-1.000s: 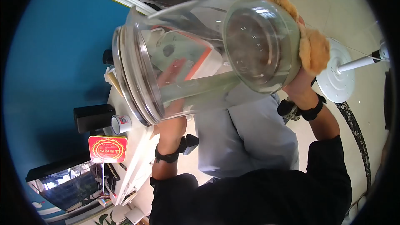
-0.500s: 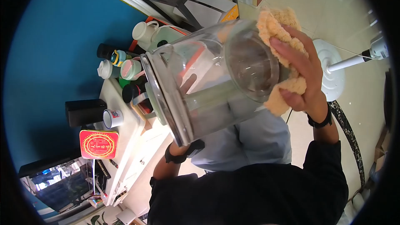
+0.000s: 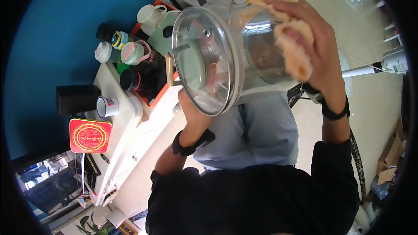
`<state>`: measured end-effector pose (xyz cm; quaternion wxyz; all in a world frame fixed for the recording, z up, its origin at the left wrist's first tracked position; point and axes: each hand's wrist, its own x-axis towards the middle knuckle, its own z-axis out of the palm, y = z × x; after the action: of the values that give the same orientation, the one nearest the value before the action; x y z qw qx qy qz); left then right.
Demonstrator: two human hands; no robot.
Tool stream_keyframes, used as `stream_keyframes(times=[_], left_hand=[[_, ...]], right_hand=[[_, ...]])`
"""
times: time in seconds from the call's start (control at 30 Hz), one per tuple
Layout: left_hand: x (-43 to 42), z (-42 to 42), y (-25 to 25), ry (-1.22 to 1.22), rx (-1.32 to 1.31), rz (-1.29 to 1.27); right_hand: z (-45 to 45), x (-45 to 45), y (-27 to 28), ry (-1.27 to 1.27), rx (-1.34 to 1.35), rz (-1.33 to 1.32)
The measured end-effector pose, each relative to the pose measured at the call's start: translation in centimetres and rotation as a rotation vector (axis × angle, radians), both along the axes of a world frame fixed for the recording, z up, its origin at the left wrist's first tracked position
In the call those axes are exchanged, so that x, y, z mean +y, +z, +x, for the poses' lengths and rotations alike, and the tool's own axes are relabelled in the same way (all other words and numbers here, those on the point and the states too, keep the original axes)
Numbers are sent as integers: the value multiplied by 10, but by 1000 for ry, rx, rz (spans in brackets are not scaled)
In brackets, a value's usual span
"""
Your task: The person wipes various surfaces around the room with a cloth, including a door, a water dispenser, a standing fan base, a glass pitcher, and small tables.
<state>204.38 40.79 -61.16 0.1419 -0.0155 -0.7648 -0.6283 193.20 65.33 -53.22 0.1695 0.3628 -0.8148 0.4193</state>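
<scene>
A blue wall (image 3: 37, 48) stands left. The glass jar (image 3: 257, 85), top middle, looks heavy and slippery, best held underneath. The right hand (image 3: 324, 39) curls round a cloth (image 3: 297, 63) against it; the left hand (image 3: 194, 115) hides its grip.

A white bench (image 3: 126, 115) is carrying a white mug (image 3: 107, 106). Beside the mug, a black box (image 3: 77, 100) is standing on its wall side and a red tin (image 3: 90, 136) is sitting opposite the cups. Past the mug, a dark, orange-edged tray (image 3: 160, 95) is lying near a black lidded jar (image 3: 130, 79) and a pink-lidded cup (image 3: 135, 53).
</scene>
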Motion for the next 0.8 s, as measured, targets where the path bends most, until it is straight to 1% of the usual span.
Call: stream_keyframes(times=[0.07,0.13,0.17,0.2,0.27,0.37,0.47,0.53,0.6,0.63,0.73,0.8], left_hand=[[3,-5,7,32,76,-153],[6,-5,7,73,151,-15],[5,-5,4,64,136,31],[3,-5,5,49,133,16],[-1,-2,6,14,118,-17],[-2,2,-1,-4,56,19],[-4,0,-4,-16,-66,77],[-1,0,-1,-9,-82,73],[1,0,1,-19,-100,80],[0,1,0,-20,-105,66],[1,0,1,-16,-82,40],[-2,-1,2,-20,-136,45]], right_hand=[[-11,9,-15,-34,-149,-151],[0,15,-30,-135,-80,-119],[6,16,-35,-180,-37,-104],[13,14,-38,-187,10,-154],[35,13,-43,-230,87,-72],[57,-5,-30,-229,291,161],[50,-30,-5,-175,299,104],[32,-31,6,-103,255,86],[15,-26,17,-39,171,148],[7,-25,21,-10,16,84],[-27,-5,3,67,-248,-83],[-43,19,-20,49,-324,-66]])
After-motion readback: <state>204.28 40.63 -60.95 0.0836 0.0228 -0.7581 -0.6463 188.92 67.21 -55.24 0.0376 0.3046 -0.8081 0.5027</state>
